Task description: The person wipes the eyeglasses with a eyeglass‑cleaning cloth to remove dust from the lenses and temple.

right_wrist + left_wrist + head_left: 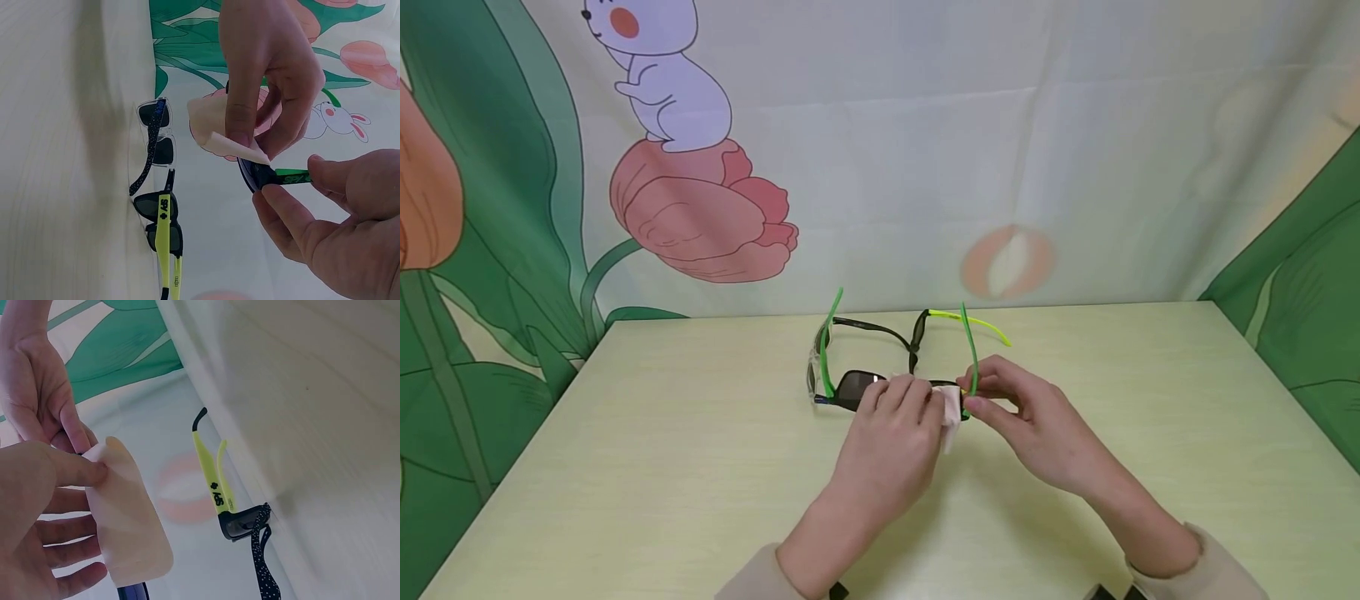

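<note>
A pair of dark-lensed sunglasses (859,387) with green temples is held above the table, temples pointing up and away. My left hand (891,450) pinches a thin pale cloth (131,519) against one lens, thumb on one side and fingers on the other. In the right wrist view the cloth (209,122) is folded over the lens and hides most of the front. My right hand (1037,425) grips the sunglasses at the right hinge, fingertips around the base of the green temple (292,176). The left hand covers much of the frame in the head view.
Behind the held pair, two more sunglasses stand on the table (700,467): one with a clear frame (164,150) and dark speckled temples, one black (156,206) with yellow temples. A printed curtain (880,167) hangs along the table's back edge.
</note>
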Demonstrator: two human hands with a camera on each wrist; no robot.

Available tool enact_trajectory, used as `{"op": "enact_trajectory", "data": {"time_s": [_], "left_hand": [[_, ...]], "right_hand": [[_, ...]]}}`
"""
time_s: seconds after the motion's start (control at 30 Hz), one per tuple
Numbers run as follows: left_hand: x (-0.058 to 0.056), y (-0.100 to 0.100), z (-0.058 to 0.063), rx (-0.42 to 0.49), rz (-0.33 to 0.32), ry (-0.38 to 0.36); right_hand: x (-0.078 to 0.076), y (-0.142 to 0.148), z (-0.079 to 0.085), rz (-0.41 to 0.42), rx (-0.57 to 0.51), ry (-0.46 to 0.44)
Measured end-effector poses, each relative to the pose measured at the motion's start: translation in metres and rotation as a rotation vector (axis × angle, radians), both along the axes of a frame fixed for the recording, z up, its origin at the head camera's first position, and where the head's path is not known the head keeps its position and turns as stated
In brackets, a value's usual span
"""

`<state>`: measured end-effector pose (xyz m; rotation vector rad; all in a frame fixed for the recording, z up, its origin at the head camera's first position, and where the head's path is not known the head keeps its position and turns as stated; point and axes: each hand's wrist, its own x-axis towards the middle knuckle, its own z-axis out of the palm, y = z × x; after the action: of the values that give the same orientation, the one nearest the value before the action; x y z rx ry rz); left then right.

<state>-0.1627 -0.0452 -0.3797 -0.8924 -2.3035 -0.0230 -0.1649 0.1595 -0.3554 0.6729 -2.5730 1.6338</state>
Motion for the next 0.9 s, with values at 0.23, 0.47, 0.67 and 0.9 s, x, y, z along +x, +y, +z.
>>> {"op": "enact_trajectory", "data": {"time_s": [0.23, 0.47, 0.67, 0.9], "left_hand": [[0.0033, 0.0012, 0.0033, 0.027, -0.017, -0.033], [0.0025, 0.0010, 0.0029, 0.038, -0.073, 0.000], [0.0016, 0.0007, 0.0038, 0.014, -0.090, 0.020], [0.0008, 0.0017, 0.0013, -0.018, -0.041, 0.003]], "right_hand": [[0.0004, -0.0001, 0.0010, -0.005, 0.001, -0.005], [-0.0006, -0.0005, 0.0021, 0.002, -0.006, -0.007], [-0.0017, 0.0000, 0.0023, 0.002, -0.021, -0.014], [-0.0011, 0.0010, 0.0023, 0.004, -0.019, -0.019]]}}
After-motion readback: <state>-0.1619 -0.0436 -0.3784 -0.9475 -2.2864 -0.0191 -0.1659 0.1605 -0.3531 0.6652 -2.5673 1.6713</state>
